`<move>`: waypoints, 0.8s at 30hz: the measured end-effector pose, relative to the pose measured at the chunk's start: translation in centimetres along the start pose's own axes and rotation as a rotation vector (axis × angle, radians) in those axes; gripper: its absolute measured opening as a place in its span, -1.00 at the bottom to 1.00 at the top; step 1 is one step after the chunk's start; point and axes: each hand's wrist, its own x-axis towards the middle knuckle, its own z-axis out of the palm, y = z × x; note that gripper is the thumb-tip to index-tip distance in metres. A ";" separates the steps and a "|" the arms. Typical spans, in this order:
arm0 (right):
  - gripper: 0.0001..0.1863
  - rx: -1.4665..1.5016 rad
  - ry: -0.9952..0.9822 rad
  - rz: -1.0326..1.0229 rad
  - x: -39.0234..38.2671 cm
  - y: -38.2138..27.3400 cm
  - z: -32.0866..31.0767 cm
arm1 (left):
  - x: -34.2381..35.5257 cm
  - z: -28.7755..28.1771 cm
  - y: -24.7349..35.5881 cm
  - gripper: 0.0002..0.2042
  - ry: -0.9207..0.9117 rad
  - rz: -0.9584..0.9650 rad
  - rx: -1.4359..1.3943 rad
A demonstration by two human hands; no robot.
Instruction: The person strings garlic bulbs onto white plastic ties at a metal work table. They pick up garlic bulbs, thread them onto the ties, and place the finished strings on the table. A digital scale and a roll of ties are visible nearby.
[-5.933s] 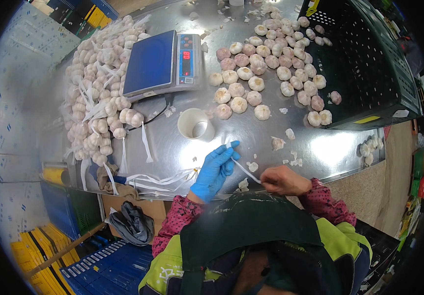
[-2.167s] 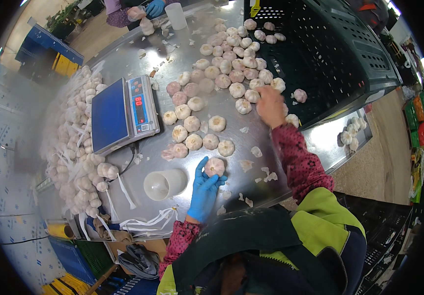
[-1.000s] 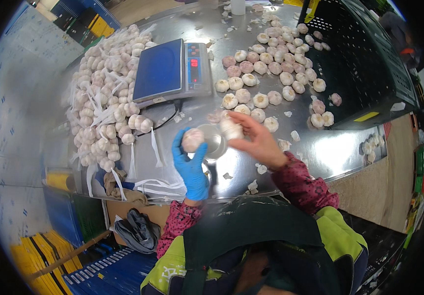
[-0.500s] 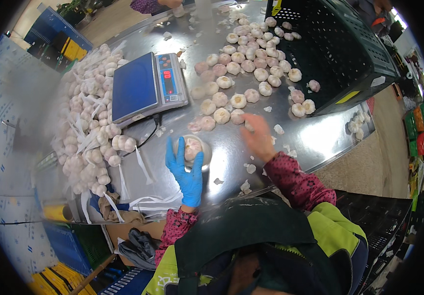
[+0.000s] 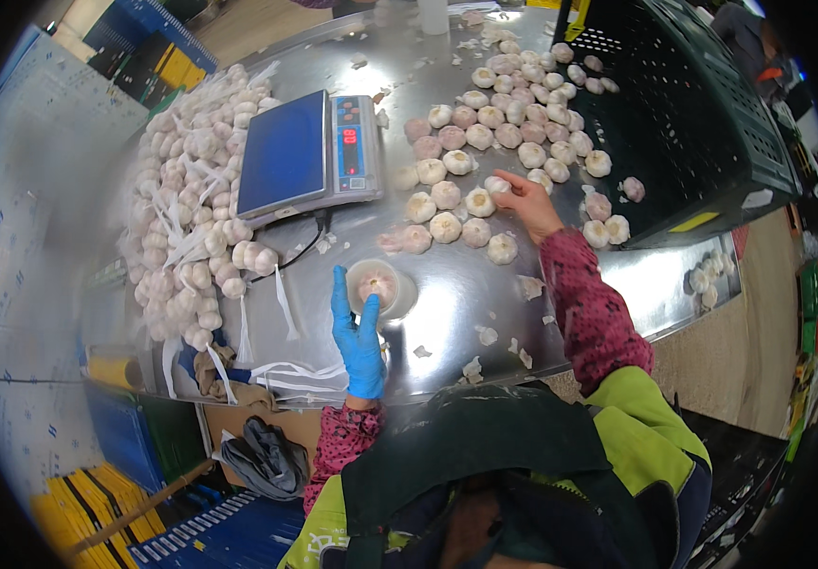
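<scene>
My left hand point(image 5: 359, 346), in a blue glove, rests against the near left side of a small white cup point(image 5: 407, 296). Its fingers are stretched out and apart, the thumb tip at the front of the rim. Inside the cup sits one garlic bulb point(image 5: 376, 282). Further right, my bare right hand point(image 5: 530, 207) pinches a white garlic bulb point(image 5: 497, 185) between thumb and fingers, at the near right edge of a spread of loose garlic bulbs point(image 5: 490, 117) on the metal table point(image 5: 447, 351).
A blue-topped digital scale point(image 5: 284, 156) stands left of the loose bulbs. Beyond it lies a heap of garlic in white net bags point(image 5: 195, 209). A dark green crate point(image 5: 684, 123) lies on its side at the right. Papery skin scraps point(image 5: 487, 336) dot the tabletop.
My right hand has moved up and right into the loose bulbs and has taken hold of one. My left hand's fingers have straightened beside the cup. The view has shifted slightly.
</scene>
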 end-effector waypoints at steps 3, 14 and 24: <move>-0.55 0.641 -0.258 0.178 -3.2 -4.8 2.5 | -0.4 0.3 0.7 -0.34 -0.008 -0.063 -0.071; -0.44 -0.605 -0.374 -0.725 -9.0 -9.6 15.9 | 0.0 -1.0 -0.2 -0.44 -0.041 -0.114 -0.181; -0.41 -0.688 -0.181 -0.436 -7.8 -4.7 17.3 | 0.7 -4.6 -5.6 -0.66 0.063 -0.594 -0.285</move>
